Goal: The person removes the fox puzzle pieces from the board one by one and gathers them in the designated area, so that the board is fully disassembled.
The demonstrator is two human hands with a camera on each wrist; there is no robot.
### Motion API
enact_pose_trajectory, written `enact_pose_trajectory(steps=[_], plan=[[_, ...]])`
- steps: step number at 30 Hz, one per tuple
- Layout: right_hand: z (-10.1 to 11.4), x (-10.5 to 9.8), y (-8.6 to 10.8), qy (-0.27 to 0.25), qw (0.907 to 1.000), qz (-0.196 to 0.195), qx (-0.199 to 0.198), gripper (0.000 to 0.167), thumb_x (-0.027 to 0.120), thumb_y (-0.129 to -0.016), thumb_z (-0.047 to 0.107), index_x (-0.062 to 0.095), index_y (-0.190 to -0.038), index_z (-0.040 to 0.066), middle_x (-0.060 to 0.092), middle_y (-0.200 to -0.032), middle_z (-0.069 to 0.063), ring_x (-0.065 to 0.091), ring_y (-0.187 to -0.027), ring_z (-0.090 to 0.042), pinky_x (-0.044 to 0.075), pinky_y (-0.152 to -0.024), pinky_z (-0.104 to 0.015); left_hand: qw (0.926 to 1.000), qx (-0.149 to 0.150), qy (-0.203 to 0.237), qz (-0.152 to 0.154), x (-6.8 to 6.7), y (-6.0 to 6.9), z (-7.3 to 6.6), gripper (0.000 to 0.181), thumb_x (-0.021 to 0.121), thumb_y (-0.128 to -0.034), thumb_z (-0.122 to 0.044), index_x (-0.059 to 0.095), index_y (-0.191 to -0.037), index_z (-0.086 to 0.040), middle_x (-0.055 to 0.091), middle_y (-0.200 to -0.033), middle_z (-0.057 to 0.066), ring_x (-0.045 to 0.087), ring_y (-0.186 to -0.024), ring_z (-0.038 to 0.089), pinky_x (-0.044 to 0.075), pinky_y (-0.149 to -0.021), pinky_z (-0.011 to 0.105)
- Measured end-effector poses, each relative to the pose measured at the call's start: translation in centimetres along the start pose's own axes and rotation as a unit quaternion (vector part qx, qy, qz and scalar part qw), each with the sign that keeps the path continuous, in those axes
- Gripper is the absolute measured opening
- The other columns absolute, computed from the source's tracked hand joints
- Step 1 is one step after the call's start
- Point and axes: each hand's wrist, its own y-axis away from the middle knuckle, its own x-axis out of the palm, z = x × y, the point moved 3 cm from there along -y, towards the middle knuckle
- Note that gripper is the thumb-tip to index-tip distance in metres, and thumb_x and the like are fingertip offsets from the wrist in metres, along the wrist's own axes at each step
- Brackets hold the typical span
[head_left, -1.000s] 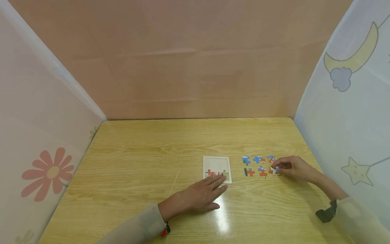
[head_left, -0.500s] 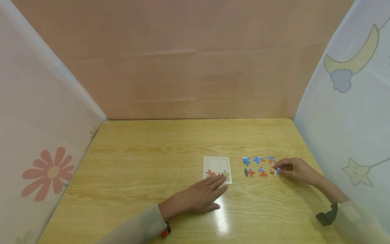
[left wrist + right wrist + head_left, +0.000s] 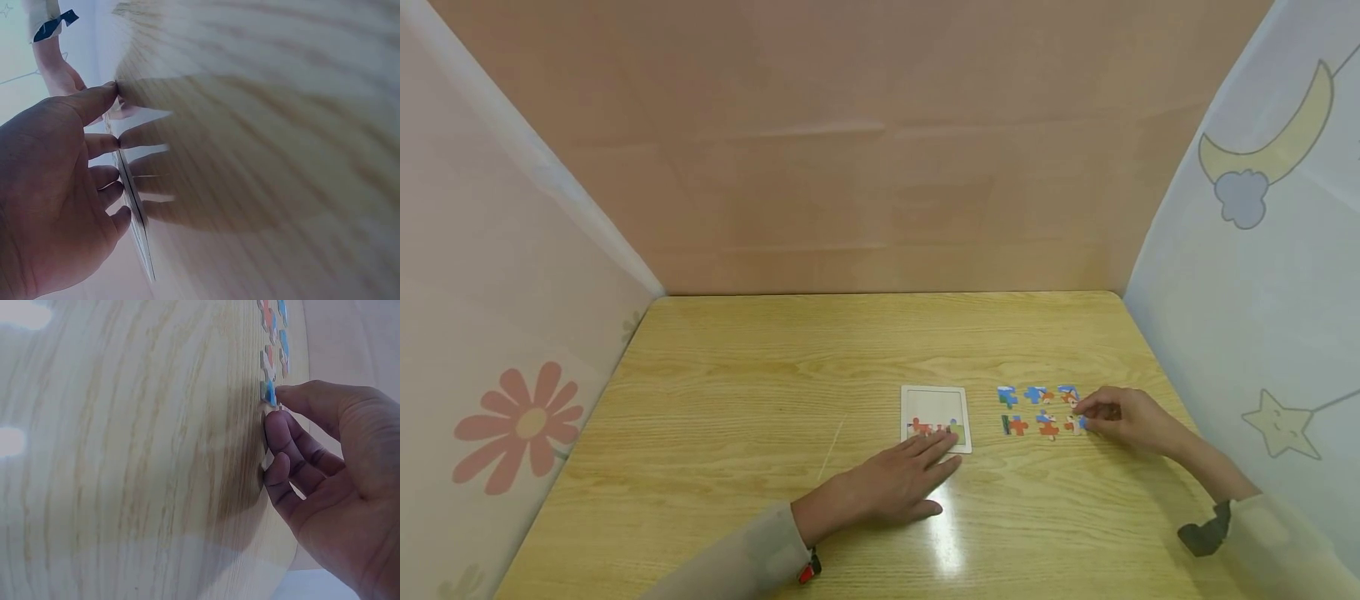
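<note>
Left hand's [image 3: 895,483] palm-down around the middle of the counter [image 3: 760,375], fingers pretty much straight. Right hand's [image 3: 1126,418] over toward the counter's right edge, fingers curled, thumb poking forward.

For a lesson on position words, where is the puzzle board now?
In the head view, the puzzle board lies right of centre, the left hand over its near edge and loose pieces to its right.

Glossy wood-grain table [image 3: 730,383], creased matt cloth-like backdrop [image 3: 880,167], smooth card-like puzzle pieces [image 3: 1048,429]
</note>
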Motion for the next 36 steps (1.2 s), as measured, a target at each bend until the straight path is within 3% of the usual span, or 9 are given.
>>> enact_pose_trajectory(steps=[6, 13, 19, 28, 36], plan=[[0.5, 0.1, -0.5, 0.019, 0.9995, -0.019, -0.018, 0.024, 0.082, -0.085, -0.008, 0.077, -0.104, 0.005, 0.074, -0.091, -0.005, 0.064, -0.076, -0.003, 0.053, -0.061, -0.021, 1.0000, 0.003, -0.006, -0.007, 0.1, 0.0, 0.0, 0.069, 0.049, -0.1111, -0.049, 0.032, -0.167, -0.013, 0.018, -0.176, 0.014, 0.019, -0.163, 0.025, 0.024, -0.130, 0.036], [2.9, 0.6, -2.4, 0.039, 0.9971, -0.038, -0.053, 0.026, 0.080, -0.085, -0.010, 0.077, -0.105, 0.007, 0.073, -0.090, 0.002, 0.062, -0.073, -0.002, 0.052, -0.059, -0.022, 1.0000, 0.003, -0.001, -0.004, 0.2, -0.1, 0.0, 0.069, 0.049, -0.1113, -0.049, 0.032, -0.168, -0.013, 0.019, -0.176, 0.013, 0.019, -0.163, 0.024, 0.025, -0.130, 0.036], [5.0, 1.5, -4.5, 0.000, 0.9991, -0.003, -0.043, 0.018, 0.076, -0.093, -0.005, 0.077, -0.109, 0.003, 0.073, -0.090, 0.002, 0.062, -0.076, -0.004, 0.054, -0.063, -0.024, 0.9999, 0.010, 0.008, 0.005, 0.3, -0.2, -0.4, 0.069, 0.046, -0.1117, -0.050, 0.030, -0.168, -0.014, 0.017, -0.177, 0.014, 0.016, -0.164, 0.025, 0.022, -0.131, 0.036], [7.0, 3.2, -7.7, -0.015, 0.9987, 0.043, -0.021, 0.014, 0.074, -0.097, 0.002, 0.077, -0.111, 0.002, 0.074, -0.093, 0.002, 0.063, -0.081, -0.005, 0.055, -0.070, -0.024, 0.9999, 0.010, 0.008, 0.003, 0.2, -0.4, -0.7, 0.071, 0.043, -0.1113, -0.055, 0.028, -0.169, -0.016, 0.015, -0.177, 0.014, 0.016, -0.164, 0.027, 0.023, -0.131, 0.037], [8.6, 5.7, -10.5, -0.035, 0.9935, 0.087, -0.064, 0.018, 0.072, -0.098, 0.000, 0.076, -0.115, 0.000, 0.075, -0.099, -0.007, 0.061, -0.081, -0.006, 0.056, -0.070, -0.026, 0.9995, 0.002, 0.032, 0.002, 0.5, -0.4, -1.1, 0.073, 0.039, -0.1111, -0.058, 0.025, -0.170, -0.017, 0.011, -0.178, 0.015, 0.013, -0.164, 0.027, 0.025, -0.130, 0.038]])
